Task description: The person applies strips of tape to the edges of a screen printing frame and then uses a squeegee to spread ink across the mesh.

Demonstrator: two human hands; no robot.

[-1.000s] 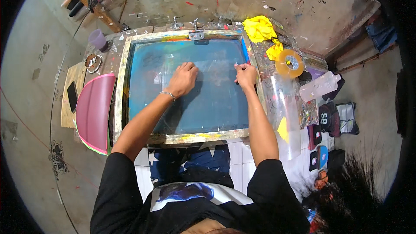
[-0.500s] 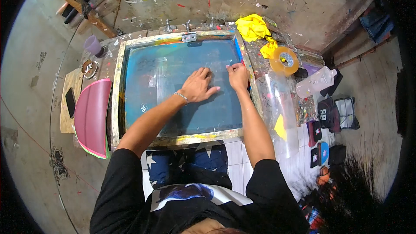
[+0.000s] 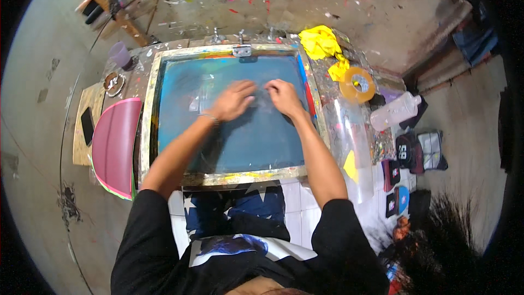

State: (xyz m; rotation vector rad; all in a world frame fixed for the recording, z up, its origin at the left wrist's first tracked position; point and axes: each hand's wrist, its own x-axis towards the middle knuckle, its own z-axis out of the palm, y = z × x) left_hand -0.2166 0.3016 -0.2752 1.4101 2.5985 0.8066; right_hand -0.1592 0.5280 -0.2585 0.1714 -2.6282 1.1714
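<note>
A wooden screen frame point(image 3: 273, 175), streaked with paint, holds blue mesh point(image 3: 256, 142), with a metal clamp point(image 3: 242, 50) at its far edge. My left hand point(image 3: 233, 98) rests over the mesh left of centre, slightly blurred, fingers loosely bent and thumb apart. Faint clear strips point(image 3: 195, 104) lie beside it. My right hand point(image 3: 279, 94) is just to its right, thumb and forefinger pinched together at the mesh on something too small and blurred to make out.
Right of the frame are yellow cloths point(image 3: 319, 41), a tape roll point(image 3: 356, 93), clear sheeting point(image 3: 349, 131) and a translucent bottle point(image 3: 390, 114). On the left lie a pink half-round piece point(image 3: 114, 147), a phone point(image 3: 87, 127), a purple cup point(image 3: 120, 54) and a small dish point(image 3: 113, 84).
My right hand has moved left across the mesh toward the middle. My left hand first shifted right with spreading fingers, then slightly back left, and now sits close beside the right.
</note>
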